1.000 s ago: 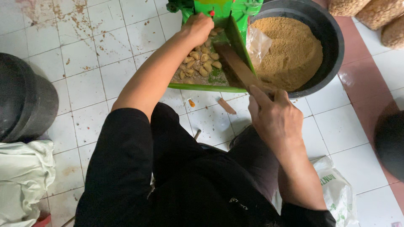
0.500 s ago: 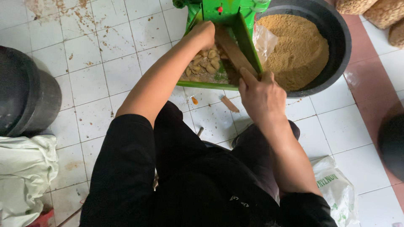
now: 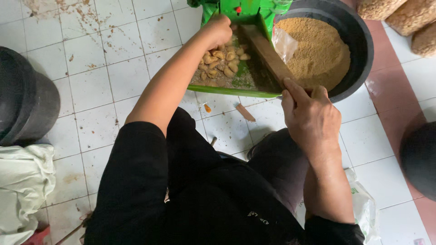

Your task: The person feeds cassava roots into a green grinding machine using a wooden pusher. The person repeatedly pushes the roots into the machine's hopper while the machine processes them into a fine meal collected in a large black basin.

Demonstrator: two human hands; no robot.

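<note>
**Wooden handle swings back while the left hand reaches deeper**

We see the right hand (image 3: pixel 311 118) draw the wooden handle (image 3: pixel 267 53) lower and nearer than half a second ago, when it stood high by the green machine (image 3: pixel 245 11). The left hand (image 3: pixel 218 29) has moved farther up the green tray (image 3: pixel 227 90), uncovering more of the pale nuts (image 3: pixel 223 61) it had been hiding.

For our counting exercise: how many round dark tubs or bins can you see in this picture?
3. One black basin of brown powder at top right, beside the green tray; one dark bin at the left edge; one dark container cut off at right. Others may lie outside view.
</note>
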